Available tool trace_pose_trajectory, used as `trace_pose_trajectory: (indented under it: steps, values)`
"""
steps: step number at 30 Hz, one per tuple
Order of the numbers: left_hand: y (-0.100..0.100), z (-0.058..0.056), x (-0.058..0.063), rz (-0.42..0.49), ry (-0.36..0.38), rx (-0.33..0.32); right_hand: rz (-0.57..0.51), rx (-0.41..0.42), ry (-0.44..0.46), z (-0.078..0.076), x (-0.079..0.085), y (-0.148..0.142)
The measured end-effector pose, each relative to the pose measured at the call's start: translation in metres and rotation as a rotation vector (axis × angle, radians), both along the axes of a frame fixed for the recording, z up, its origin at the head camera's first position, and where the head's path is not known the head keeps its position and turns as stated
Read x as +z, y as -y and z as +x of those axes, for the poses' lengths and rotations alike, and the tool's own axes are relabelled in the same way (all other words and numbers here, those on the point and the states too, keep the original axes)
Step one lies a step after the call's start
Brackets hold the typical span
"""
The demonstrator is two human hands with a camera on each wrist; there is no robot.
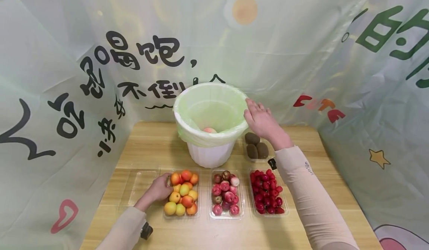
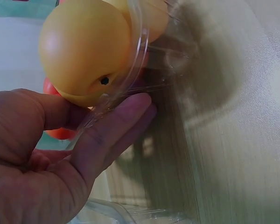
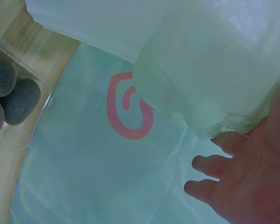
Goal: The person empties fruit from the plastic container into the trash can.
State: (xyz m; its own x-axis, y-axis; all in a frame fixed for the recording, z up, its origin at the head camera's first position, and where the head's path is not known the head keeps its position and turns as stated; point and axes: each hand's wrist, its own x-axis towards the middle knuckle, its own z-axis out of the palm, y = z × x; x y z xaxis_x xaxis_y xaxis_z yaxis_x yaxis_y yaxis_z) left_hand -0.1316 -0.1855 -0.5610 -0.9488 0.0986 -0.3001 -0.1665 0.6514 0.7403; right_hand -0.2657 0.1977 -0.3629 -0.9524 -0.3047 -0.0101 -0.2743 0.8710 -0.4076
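My left hand (image 1: 161,188) pinches the side wall of a clear plastic box (image 2: 141,42), its thumb and fingers on either side of the rim. Yellow and orange fruits (image 1: 184,189) fill this box. One yellow fruit (image 2: 84,46) is close above the thumb in the left wrist view. My right hand (image 1: 263,121) rests against the right rim of a white bucket (image 1: 211,155), with several fingers stretched out past it. A pale green plastic bag (image 3: 200,84) lines the bucket and folds over its rim. A pinkish round fruit (image 1: 210,130) lies inside.
Right of the yellow and orange fruits are a box of dark pink fruits (image 1: 225,194) and a box of small red fruits (image 1: 267,192). Brown kiwifruits (image 1: 257,146) sit behind, under my right wrist. An empty clear box (image 1: 139,186) lies at left. Printed cloth (image 1: 285,48) surrounds the wooden table.
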Motion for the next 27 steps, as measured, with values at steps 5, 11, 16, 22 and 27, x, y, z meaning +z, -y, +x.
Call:
trace_pose_trajectory:
  steps: [5, 11, 16, 22, 27]
  values:
    - [0.002, 0.002, 0.0, 0.047, 0.011, 0.004, 0.0, -0.002, 0.001, 0.0, 0.0, 0.001]
    - [0.005, 0.004, 0.004, 0.122, 0.034, 0.007, 0.003, -0.002, -0.003, 0.0, 0.001, 0.001]
    - [0.005, 0.003, 0.013, 0.161, 0.052, 0.01, 0.007, 0.001, 0.001, 0.0, 0.001, 0.002]
    - [0.007, 0.002, 0.032, 0.175, 0.031, -0.034, 0.001, -0.001, 0.004, 0.001, 0.001, 0.002]
    - [0.009, 0.001, 0.051, 0.188, 0.033, -0.05, 0.002, -0.001, 0.004, 0.001, 0.001, 0.002]
